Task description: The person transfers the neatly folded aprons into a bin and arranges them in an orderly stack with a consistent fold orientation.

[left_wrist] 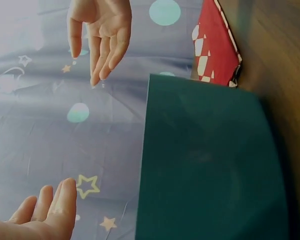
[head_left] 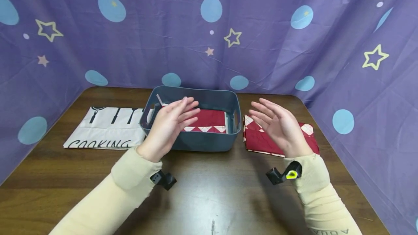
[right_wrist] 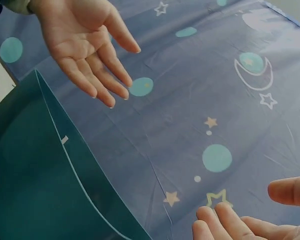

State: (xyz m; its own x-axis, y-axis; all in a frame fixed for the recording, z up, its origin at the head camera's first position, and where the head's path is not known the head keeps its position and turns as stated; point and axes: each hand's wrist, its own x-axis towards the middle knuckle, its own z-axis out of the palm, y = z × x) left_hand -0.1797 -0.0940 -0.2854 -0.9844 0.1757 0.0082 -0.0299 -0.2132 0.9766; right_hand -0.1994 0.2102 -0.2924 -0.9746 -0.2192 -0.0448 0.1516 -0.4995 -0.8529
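Note:
Both hands are raised with palms turned toward each other and fingers straight, holding nothing. In the head view the left hand [head_left: 169, 128] overlaps the left end of a dark teal plastic basket [head_left: 199, 142]. My right hand [head_left: 281, 128] is beyond the basket's right end, in front of a folded red cloth [head_left: 264, 142] with a white-and-red diamond border. Inside the basket lies another folded red cloth [head_left: 210, 118] with a similar border, partly hidden by the left hand. To the left of the basket, a folded white cloth [head_left: 104, 130] printed with utensils and the word COOKING lies flat.
A brown wooden table [head_left: 209, 191] carries everything. Behind it and along both sides hangs a purple curtain [head_left: 261, 64] with stars and blue dots. A small black camera is strapped at each wrist, over the cream sleeves [head_left: 130, 180].

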